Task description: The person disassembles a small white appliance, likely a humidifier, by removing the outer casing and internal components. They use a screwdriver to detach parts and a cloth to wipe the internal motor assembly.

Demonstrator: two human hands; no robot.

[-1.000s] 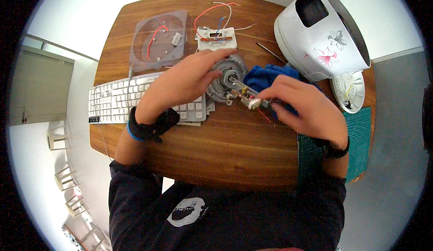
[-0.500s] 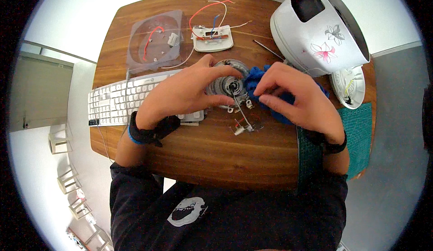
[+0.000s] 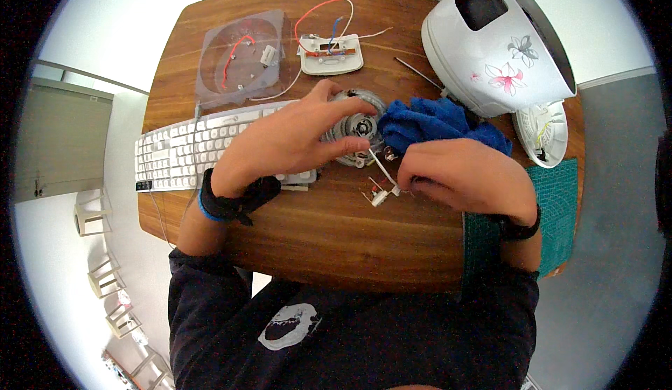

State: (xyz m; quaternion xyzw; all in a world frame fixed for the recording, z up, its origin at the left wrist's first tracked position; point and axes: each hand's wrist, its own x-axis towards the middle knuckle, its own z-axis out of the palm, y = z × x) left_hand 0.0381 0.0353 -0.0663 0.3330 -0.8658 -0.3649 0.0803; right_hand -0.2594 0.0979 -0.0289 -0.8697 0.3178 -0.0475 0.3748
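Note:
My left hand (image 3: 294, 134) grips a round grey metal heating plate (image 3: 360, 125), with thumb and fingers spread over its upper side. From the plate's near side a white-sleeved wire (image 3: 381, 167) runs toward me. At this wire's end, the curled fingers of my right hand (image 3: 465, 180) are pinched together, their tips partly hidden. Just left of those fingertips a small white connector (image 3: 379, 197) lies on the wood, with thin red leads beside it. A crumpled blue cloth (image 3: 441, 125) sits right of the plate, beyond my right hand.
A white keyboard (image 3: 175, 155) lies at left. Behind are a clear plastic tray (image 3: 210, 75) with small parts and a white panel (image 3: 336, 63) with loose wires. A screwdriver (image 3: 418, 73), a flowered white housing (image 3: 483, 61), a white cover (image 3: 553, 138) and a green mat (image 3: 556, 208) occupy the right.
My right hand has come down and nearer, off the blue cloth, to the wire's end. That end has shifted slightly right and away from me. My left hand stays on the plate.

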